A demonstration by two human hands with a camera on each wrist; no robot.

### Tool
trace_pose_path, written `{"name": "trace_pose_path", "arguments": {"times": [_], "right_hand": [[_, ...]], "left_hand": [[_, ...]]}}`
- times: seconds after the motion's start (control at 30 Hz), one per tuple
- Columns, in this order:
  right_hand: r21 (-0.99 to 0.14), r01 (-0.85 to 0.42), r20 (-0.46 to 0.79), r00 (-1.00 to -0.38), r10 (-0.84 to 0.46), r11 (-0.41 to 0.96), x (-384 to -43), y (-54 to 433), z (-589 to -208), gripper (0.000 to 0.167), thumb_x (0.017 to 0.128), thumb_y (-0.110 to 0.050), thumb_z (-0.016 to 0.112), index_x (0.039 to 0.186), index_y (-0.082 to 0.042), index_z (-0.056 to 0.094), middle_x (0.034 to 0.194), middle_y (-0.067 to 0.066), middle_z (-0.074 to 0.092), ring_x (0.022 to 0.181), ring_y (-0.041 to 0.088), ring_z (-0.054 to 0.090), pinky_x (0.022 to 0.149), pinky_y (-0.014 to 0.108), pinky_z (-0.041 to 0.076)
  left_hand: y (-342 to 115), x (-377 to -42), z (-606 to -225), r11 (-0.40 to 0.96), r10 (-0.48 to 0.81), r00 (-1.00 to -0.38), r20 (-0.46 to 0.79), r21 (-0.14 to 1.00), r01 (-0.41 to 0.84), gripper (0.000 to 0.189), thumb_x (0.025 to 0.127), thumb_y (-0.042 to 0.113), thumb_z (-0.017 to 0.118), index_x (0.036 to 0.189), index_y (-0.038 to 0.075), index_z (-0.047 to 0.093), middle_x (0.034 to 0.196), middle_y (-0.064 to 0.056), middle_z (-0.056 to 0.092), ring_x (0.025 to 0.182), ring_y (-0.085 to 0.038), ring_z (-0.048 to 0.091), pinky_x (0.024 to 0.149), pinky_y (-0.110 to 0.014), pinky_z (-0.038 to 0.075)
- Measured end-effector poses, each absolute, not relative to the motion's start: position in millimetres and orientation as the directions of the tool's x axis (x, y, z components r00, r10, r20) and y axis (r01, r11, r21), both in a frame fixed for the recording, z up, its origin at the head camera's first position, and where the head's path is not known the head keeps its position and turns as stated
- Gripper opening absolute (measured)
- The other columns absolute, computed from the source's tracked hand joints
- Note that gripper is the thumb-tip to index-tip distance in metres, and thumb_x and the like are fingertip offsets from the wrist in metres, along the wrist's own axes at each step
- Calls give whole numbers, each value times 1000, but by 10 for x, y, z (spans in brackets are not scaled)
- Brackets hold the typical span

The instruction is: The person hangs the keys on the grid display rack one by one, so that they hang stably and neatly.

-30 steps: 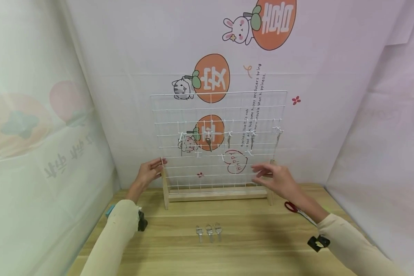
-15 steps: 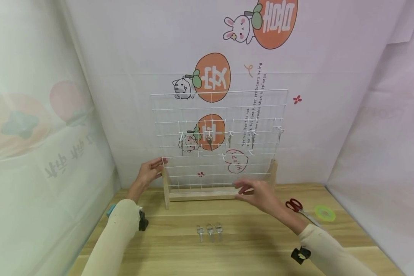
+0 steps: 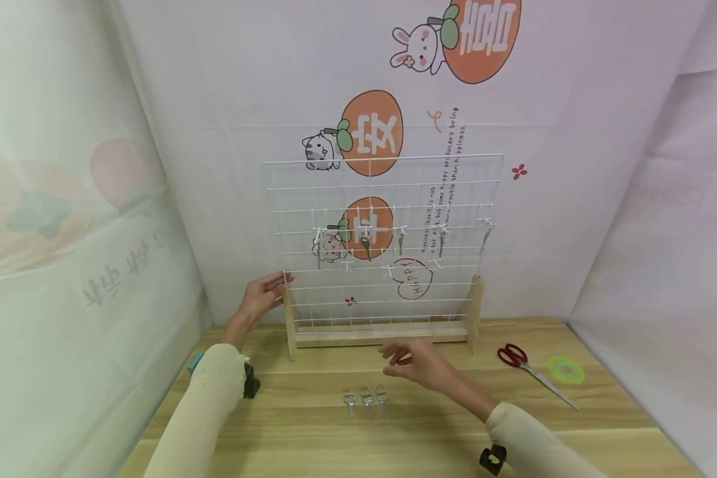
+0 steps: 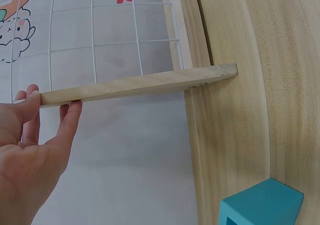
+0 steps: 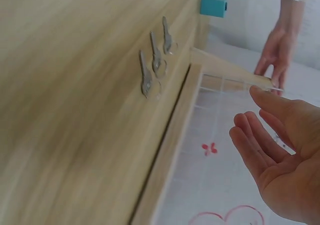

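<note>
A white wire grid (image 3: 418, 157) stands upright in a wooden stand (image 3: 364, 338) at the back of the table. With thumb and fingers my left hand (image 3: 259, 299) holds the upper end of the stand's left upright (image 4: 135, 84). My right hand (image 3: 418, 364) is in front of the stand, just behind three keys, with relaxed fingers and nothing in them. The left key (image 3: 350, 402), middle key (image 3: 367, 401) and right key (image 3: 382, 399) lie in a row, each with a ring. Several more keys, one a dark key (image 3: 366, 247), hang from white hooks on the grid.
On the right of the table lie red-handled scissors (image 3: 532, 372) and a yellow-green ring (image 3: 565, 370), perhaps a tape roll. A teal block (image 4: 262, 202) sits at the left. Printed white sheets (image 3: 233, 219) enclose the table at the back and sides.
My right hand has moved from beside the grid's right side down and left, toward the keys on the table. My left hand stays at the left upright.
</note>
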State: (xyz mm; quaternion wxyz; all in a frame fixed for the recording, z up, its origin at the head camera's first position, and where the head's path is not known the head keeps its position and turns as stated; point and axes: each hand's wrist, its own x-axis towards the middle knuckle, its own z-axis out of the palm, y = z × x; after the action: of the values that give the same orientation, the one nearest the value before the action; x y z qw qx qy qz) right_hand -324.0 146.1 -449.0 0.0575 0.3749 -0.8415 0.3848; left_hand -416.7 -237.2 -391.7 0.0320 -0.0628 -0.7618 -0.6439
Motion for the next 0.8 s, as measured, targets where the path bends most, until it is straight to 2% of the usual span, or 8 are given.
{"name": "trace_pose_path", "arguments": {"times": [0.13,0.37,0.53,0.63,0.8], "right_hand": [[-617,-669,374,-712,-594,414,-3274,1346,-4601,28,88,-6,83,115,-3,75,107,15,76,89,26,75,79,39,65],[-641,-649,354,-724,-592,410,-3334,1181,-4805,25,88,-4,83,111,-3,75,102,13,77,87,24,74,76,30,64],[-647,-645,318,-713,-625,407,-3355,1021,-4930,24,88,0,81,111,2,75,103,19,76,88,28,73,78,36,64],[-633,-642,295,-716,-633,432,-3342,908,-4965,23,90,-5,81,111,3,75,102,18,76,89,23,73,81,36,64],[-588,-638,279,-737,-615,498,-3318,748,-5008,22,90,-10,83,107,2,77,96,11,78,84,12,71,76,24,61]], "left_hand": [[-2362,-4165,-3903,163,53,-991,126,978,133,44,109,3,51,153,2,50,152,-19,53,146,-37,44,114,-53,44],[-2343,-4180,-3903,184,54,-991,122,974,130,45,109,3,51,155,3,47,153,-17,53,146,-36,45,114,-53,44],[-2344,-4175,-3915,182,47,-992,119,975,126,45,109,2,52,154,4,49,153,-17,54,145,-36,46,113,-52,45],[-2352,-4165,-3915,183,49,-991,123,975,130,45,109,2,51,154,4,48,153,-17,53,145,-36,46,113,-52,45],[-2359,-4163,-3913,190,45,-991,129,972,135,45,109,3,51,154,4,48,153,-18,53,144,-34,47,113,-51,45]]}}
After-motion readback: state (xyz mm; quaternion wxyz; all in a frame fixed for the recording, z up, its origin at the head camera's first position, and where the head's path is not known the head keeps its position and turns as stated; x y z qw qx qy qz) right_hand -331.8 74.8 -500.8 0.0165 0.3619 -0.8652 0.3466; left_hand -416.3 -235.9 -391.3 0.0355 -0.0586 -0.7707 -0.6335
